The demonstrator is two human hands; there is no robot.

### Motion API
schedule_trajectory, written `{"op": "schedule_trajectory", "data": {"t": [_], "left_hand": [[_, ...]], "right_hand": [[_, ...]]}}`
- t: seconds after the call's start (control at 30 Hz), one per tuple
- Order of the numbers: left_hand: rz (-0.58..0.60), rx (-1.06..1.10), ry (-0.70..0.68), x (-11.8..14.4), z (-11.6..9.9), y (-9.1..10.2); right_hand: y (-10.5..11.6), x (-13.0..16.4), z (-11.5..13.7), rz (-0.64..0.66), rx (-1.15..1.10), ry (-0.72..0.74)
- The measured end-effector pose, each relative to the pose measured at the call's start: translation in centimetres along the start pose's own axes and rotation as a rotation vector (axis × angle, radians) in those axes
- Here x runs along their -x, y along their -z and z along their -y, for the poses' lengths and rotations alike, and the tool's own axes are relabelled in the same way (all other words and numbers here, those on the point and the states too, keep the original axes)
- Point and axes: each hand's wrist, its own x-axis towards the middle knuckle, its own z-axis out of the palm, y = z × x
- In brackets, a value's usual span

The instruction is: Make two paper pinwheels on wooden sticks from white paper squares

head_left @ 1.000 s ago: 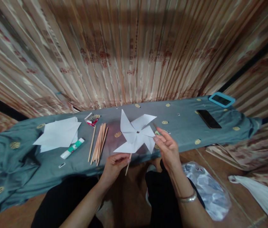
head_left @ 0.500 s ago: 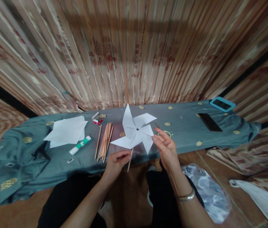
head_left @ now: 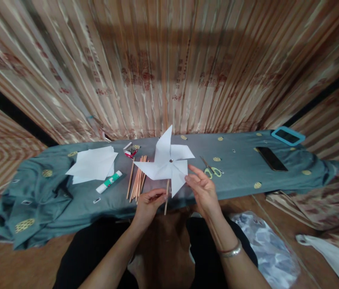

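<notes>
A white paper pinwheel (head_left: 171, 160) with pointed blades stands in front of me, a dark pin head at its centre. My left hand (head_left: 151, 204) pinches its thin wooden stick (head_left: 167, 202) below the blades. At the right side, my right hand (head_left: 201, 186) has its fingers stretched and apart, the tips at the edge of a blade. Whether they touch the paper I cannot tell for sure. Just beyond this hand, scissors with green handles (head_left: 213, 172) lie on the cloth.
On the grey-green cloth (head_left: 235, 160) lie white paper sheets (head_left: 92, 163), a glue stick (head_left: 109, 182), several wooden sticks (head_left: 139, 180) and a small red-and-white box (head_left: 131, 150). Rightward are a black phone (head_left: 271, 158) and a blue-framed device (head_left: 288, 136). A plastic bag (head_left: 265, 249) sits on the floor.
The pinwheel's blades have turned a little, and my right hand has moved slightly left with them. The scissors show more fully. The whole view has shifted slightly.
</notes>
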Motion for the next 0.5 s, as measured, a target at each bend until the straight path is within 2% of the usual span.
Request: {"op": "schedule_trajectory", "data": {"t": [0.2, 0.4, 0.5], "left_hand": [[0.028, 0.039, -0.015, 0.0, -0.1, 0.0], [-0.004, 0.047, -0.008, 0.1, -0.1, -0.1], [-0.009, 0.056, 0.002, -0.1, -0.4, 0.0]], "right_hand": [[-1.1, 0.8, -0.9, 0.102, -0.032, -0.047], [-2.1, 1.2, -1.5, 0.186, -0.040, -0.085], [-2.1, 1.3, -1.3, 0.180, 0.009, -0.100]]}}
